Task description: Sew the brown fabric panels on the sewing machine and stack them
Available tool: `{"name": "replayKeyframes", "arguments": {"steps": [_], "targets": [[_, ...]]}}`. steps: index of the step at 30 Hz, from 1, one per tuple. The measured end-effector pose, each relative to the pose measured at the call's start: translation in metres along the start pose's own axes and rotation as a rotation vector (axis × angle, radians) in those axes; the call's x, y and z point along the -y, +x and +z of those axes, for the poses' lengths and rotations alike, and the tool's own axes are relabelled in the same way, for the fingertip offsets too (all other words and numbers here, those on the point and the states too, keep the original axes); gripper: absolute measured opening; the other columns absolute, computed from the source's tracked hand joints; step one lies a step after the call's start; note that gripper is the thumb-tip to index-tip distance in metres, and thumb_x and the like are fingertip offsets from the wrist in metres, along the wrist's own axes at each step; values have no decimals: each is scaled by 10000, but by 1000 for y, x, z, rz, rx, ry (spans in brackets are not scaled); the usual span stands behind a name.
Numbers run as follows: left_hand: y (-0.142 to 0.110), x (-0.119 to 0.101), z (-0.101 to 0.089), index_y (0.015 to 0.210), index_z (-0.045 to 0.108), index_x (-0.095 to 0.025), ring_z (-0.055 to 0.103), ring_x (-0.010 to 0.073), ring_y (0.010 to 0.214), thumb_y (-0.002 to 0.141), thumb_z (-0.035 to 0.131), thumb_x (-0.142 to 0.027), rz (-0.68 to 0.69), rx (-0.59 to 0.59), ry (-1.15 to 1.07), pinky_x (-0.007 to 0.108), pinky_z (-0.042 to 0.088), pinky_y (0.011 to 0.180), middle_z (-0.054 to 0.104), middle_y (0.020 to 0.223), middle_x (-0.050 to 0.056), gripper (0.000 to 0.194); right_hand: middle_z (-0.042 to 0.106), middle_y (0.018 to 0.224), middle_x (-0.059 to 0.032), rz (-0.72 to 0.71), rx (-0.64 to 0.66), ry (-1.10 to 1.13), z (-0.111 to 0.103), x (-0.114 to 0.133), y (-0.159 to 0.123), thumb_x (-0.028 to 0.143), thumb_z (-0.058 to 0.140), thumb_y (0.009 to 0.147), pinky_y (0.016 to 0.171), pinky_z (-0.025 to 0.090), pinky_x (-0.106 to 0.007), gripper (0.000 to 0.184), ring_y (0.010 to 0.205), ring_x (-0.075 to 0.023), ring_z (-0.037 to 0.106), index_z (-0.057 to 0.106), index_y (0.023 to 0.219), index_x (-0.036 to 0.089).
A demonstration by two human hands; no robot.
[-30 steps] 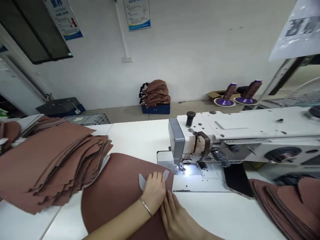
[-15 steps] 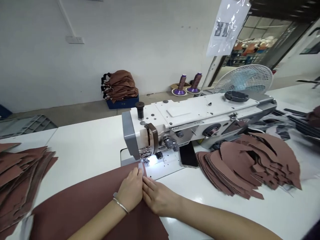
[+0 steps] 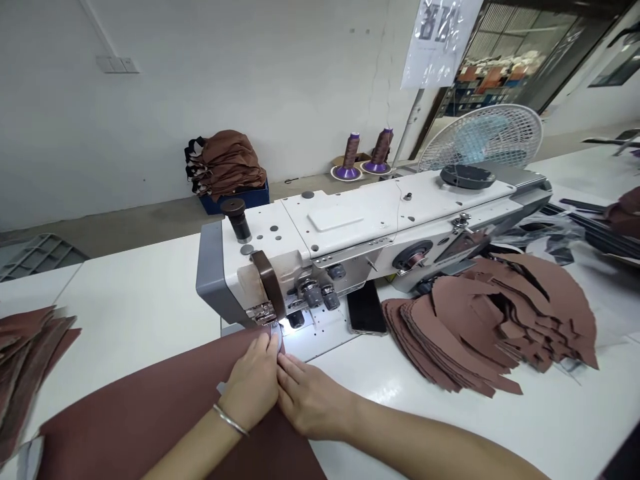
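A large brown leather-like panel [image 3: 150, 400] lies on the white table, its far corner under the needle area of a white sewing machine [image 3: 345, 220]. My left hand [image 3: 253, 377], with a bangle at the wrist, presses a narrow light grey strip [image 3: 277, 335] onto the panel near the presser foot. A bit of the strip also shows at the left side of this hand. My right hand [image 3: 315, 400] is closed against the panel's right edge, its fingertips touching the left hand beside the strip. Part of what the fingers grip is hidden.
Stacked brown cut pieces [image 3: 460, 320] lie to the right, and more brown pieces [image 3: 30, 353] on the left. A phone [image 3: 367, 308] rests beside the machine bed. Behind stand thread cones [image 3: 350, 153], a fan [image 3: 485, 137] and a blue crate [image 3: 240, 199] of brown pieces.
My view has swung to the right, so machine, panel and hands sit further left in it. Both hands keep nearly the same hold close to the presser foot.
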State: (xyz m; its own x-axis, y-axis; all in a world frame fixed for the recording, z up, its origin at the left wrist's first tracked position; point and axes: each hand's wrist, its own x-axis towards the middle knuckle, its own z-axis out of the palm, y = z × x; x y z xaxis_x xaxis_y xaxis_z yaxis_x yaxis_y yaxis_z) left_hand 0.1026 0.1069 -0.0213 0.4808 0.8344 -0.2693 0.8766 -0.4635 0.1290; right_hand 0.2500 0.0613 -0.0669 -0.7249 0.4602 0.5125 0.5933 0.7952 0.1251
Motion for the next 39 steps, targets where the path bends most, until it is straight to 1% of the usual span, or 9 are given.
{"name": "replayKeyframes", "arguments": {"steps": [5, 13, 19, 23, 26, 28, 31, 35, 39], "targets": [[2, 2, 2, 1377, 379, -84, 519, 210, 1090, 822, 288, -41, 11, -4, 14, 307, 443, 925, 522, 1231, 163, 564, 616, 1119, -238, 16, 12, 17, 1, 0, 0, 142, 443, 888, 996, 420, -486, 295, 1107, -343, 566, 594, 1085, -18], [5, -1, -3, 1360, 404, -82, 513, 218, 1110, 809, 315, -40, 9, 20, 9, 314, 441, 943, 524, 1241, 167, 559, 596, 1155, -256, 16, 58, 38, 2, -1, 0, 148, 442, 891, 1024, 400, -495, 297, 1144, -337, 545, 583, 1093, -17], [5, 2, 5, 1362, 389, -111, 513, 196, 1092, 799, 318, -32, 10, -2, 19, 299, 436, 927, 525, 1233, 149, 572, 575, 1184, -272, 1, 84, 26, 2, -1, -1, 146, 424, 904, 1042, 376, -514, 317, 1170, -336, 528, 561, 1130, -29], [8, 5, 10, 1361, 384, -116, 504, 186, 1080, 818, 308, -32, 30, -37, 36, 283, 421, 927, 535, 1206, 127, 556, 568, 1193, -270, 8, 75, 22, 2, -2, 1, 147, 440, 901, 1044, 376, -504, 324, 1178, -354, 518, 555, 1142, -37], [8, 2, 8, 1327, 437, -135, 522, 178, 1027, 837, 328, -37, 16, -67, 44, 269, 430, 891, 558, 1141, 109, 511, 572, 1191, -260, 19, 57, 21, 3, -6, 3, 151, 429, 906, 1043, 380, -497, 324, 1187, -357, 507, 560, 1136, -35], [4, -2, 5, 1305, 469, -152, 539, 197, 977, 856, 333, -50, -23, -110, 94, 305, 453, 846, 573, 1077, 102, 480, 585, 1174, -249, 18, 42, 26, 3, -8, 4, 145, 416, 906, 1029, 390, -501, 319, 1188, -357, 504, 570, 1124, -29], [-7, -11, 4, 1273, 503, -135, 547, 234, 904, 869, 331, -63, -56, -158, 210, 371, 478, 769, 586, 981, 105, 444, 597, 1152, -252, 2, 44, 29, 0, -6, 2, 139, 407, 905, 1005, 408, -495, 316, 1168, -341, 521, 576, 1117, -24], [-17, -16, 12, 1176, 569, -117, 552, 212, 877, 848, 355, -26, 24, -188, 283, 360, 487, 784, 601, 948, 91, 402, 614, 1105, -264, -12, 51, 26, -5, -1, -2, 138, 372, 907, 966, 429, -497, 321, 1092, -320, 565, 593, 1083, -16], [-16, -13, 20, 1140, 585, -101, 560, 197, 841, 833, 369, -12, 82, -251, 321, 346, 502, 778, 611, 914, 75, 386, 645, 1014, -239, -35, 44, 17, -5, 0, -1, 127, 376, 891, 953, 428, -508, 299, 1023, -322, 591, 621, 1008, 2]]}}
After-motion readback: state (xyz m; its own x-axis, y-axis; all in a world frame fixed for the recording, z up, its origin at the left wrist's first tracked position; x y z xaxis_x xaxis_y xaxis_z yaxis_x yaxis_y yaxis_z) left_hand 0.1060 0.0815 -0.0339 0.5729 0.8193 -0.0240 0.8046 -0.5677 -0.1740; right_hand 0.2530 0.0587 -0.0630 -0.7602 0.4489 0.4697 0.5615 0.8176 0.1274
